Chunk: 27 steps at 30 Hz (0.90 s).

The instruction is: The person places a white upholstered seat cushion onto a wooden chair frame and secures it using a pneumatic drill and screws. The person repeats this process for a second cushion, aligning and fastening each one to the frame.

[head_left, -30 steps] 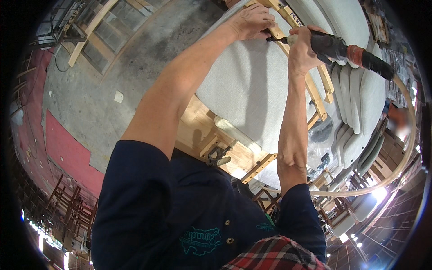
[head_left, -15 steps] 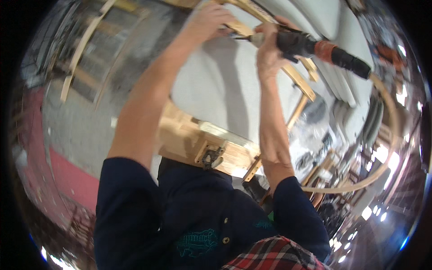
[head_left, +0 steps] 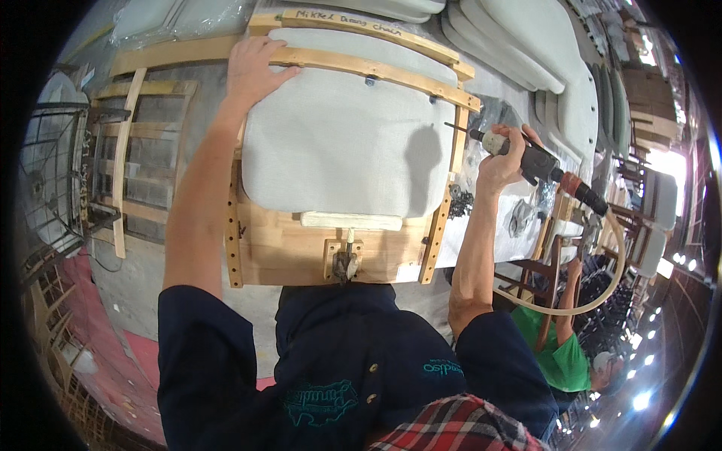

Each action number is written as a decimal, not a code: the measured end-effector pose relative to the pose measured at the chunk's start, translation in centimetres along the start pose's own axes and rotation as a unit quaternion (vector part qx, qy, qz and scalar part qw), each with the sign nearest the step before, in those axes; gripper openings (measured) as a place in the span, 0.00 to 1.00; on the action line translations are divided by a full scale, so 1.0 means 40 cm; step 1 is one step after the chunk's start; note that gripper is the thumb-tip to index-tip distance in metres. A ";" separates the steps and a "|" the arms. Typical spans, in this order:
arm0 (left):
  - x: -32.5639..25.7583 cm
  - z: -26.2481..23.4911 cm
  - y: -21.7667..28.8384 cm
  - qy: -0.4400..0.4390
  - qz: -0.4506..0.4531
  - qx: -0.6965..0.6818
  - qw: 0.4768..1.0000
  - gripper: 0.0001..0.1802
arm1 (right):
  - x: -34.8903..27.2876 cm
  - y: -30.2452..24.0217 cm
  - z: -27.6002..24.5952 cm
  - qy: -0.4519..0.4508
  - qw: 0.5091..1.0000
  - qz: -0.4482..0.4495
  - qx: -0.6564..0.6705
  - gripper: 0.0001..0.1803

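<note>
A light grey padded chair seat (head_left: 338, 150) lies in a wooden jig (head_left: 278, 259). A wooden crossbar (head_left: 338, 63) spans the seat's far part, with dark marks or fittings along its near edge. My left hand (head_left: 254, 71) rests at the left end of that bar, fingers spread over the wood. To the right of the jig, my right hand (head_left: 505, 159) grips an air drill (head_left: 540, 161), its thin bit pointing left toward the bar's right end, apart from it. A toggle clamp (head_left: 344, 263) at the jig's near edge meets a pale padded strip (head_left: 351, 220) against the seat.
Stacked grey seats (head_left: 505, 45) lie at the far right. A pale hose (head_left: 613, 282) loops from the drill down the right side. Wooden slats (head_left: 120, 173) and a wire rack (head_left: 64, 169) stand left. A person in a green shirt (head_left: 560, 361) is at the lower right.
My right hand has drawn the drill away from the bar, out to the right. My left hand has left the drill tip's side for the bar's left end. The view has shifted.
</note>
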<state>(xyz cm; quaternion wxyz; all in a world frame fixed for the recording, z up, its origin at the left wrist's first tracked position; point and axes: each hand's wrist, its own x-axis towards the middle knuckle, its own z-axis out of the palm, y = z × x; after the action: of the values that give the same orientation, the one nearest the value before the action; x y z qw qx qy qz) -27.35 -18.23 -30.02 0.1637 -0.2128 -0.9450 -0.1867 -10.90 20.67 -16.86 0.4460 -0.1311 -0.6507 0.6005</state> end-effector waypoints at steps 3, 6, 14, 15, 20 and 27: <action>0.005 -0.003 0.004 -0.018 -0.003 0.004 1.000 0.33 | 0.022 0.045 -0.045 0.084 0.992 0.023 0.091 0.16; -0.007 0.015 0.027 0.012 -0.007 0.026 1.000 0.33 | 0.043 0.071 -0.012 0.070 0.996 0.015 0.059 0.16; -0.041 0.050 0.078 0.026 -0.061 0.076 0.995 0.33 | 0.024 0.113 0.056 0.048 0.995 0.039 0.073 0.15; -0.043 0.049 0.078 0.027 -0.059 0.076 0.995 0.33 | 0.021 0.123 0.053 0.050 0.995 0.044 0.070 0.15; -0.044 0.043 0.081 0.026 -0.058 0.082 0.995 0.33 | 0.022 0.132 0.051 0.050 0.997 0.035 0.055 0.15; -0.041 0.045 0.084 0.023 -0.062 0.075 0.995 0.33 | 0.042 0.159 0.042 0.044 0.998 0.014 0.042 0.15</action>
<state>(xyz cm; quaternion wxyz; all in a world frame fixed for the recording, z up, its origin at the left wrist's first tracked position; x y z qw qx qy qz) -24.80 -15.21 -31.28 0.1893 -0.1365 -0.9637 -0.1300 -15.43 22.30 -21.65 0.4710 -0.1472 -0.6028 0.6270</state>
